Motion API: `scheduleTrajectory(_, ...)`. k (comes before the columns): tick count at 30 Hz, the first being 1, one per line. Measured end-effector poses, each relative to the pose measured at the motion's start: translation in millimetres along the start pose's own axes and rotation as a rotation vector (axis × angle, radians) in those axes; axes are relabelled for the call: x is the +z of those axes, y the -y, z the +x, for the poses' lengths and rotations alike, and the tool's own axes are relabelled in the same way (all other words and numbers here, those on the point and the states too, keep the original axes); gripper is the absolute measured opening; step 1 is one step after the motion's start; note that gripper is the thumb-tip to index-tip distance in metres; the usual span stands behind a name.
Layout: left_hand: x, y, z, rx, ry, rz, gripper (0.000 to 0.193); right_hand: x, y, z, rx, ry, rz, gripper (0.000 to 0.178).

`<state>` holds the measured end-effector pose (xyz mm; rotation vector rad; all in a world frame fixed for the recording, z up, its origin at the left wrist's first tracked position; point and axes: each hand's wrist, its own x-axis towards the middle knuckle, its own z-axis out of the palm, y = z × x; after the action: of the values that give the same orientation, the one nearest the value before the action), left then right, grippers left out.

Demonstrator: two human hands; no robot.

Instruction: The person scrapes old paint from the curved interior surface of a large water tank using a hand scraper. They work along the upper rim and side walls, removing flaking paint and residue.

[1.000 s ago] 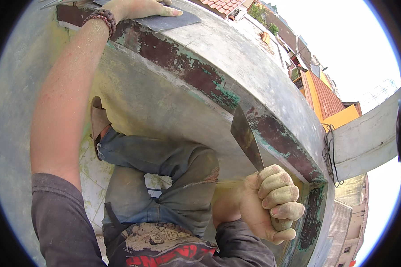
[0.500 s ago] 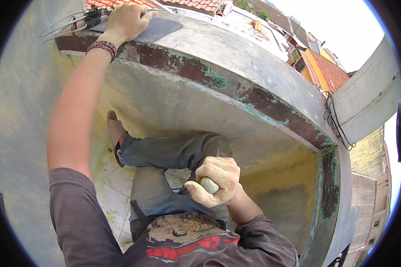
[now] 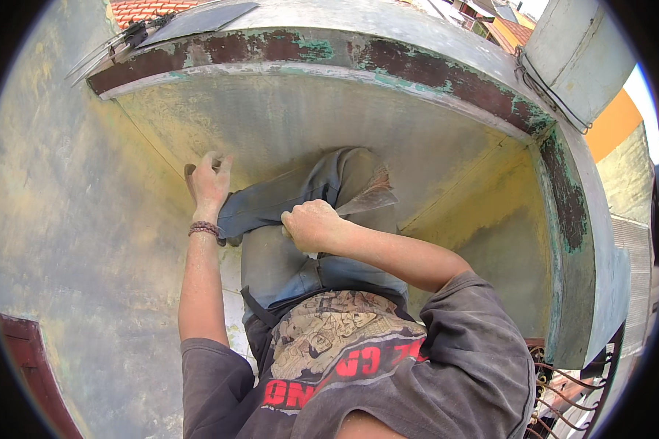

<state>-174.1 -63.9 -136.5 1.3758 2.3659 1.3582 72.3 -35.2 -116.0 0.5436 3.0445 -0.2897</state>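
My right hand (image 3: 315,225) is closed around the handle of a scraper in front of my bent knee. The scraper's broad, stained metal blade (image 3: 373,196) sticks out past the back of the hand, toward the right; most of the handle is hidden by my fingers. My left hand (image 3: 211,181) is low beside my shin, near the foot of the wall (image 3: 220,121), its fingers loosely bent and a little apart, with nothing seen in them. Whether it touches the wall is unclear. Pale dust coats both hands.
A ledge with flaking brown and green paint (image 3: 271,45) curves over the wall. On top lie a flat grey sheet (image 3: 201,23) and a dark clamp-like fitting with wires (image 3: 135,33). A cable (image 3: 545,91) hangs by the right pillar; a metal railing (image 3: 571,399) is at lower right.
My left hand has come off the grey sheet on the ledge and dropped beside my shin. My right hand has moved up and left, turning the scraper so its blade shows. The view has shifted.
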Motion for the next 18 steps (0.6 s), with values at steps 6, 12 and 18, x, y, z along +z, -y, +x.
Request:
scheduleTrajectory(6, 87.3, 57.9, -108.4, 0.167, 0.157, 0.225, 0.055, 1.9, 47.8, -38.6, -0.064, -0.272, -0.174, 0.031)
scheduleTrajectory(12, 50.1, 15.1, -97.6, -0.033, 0.216, 0.113, 0.053, -99.7, 46.7, -80.4, 0.048, -0.190, 0.148, 0.056)
scheduleTrajectory(18, 46.8, -15.4, -99.0, -0.342, 0.101, -0.501, 0.048, -97.8, 5.1, -109.3, 0.196, -0.853, 1.155, 0.028)
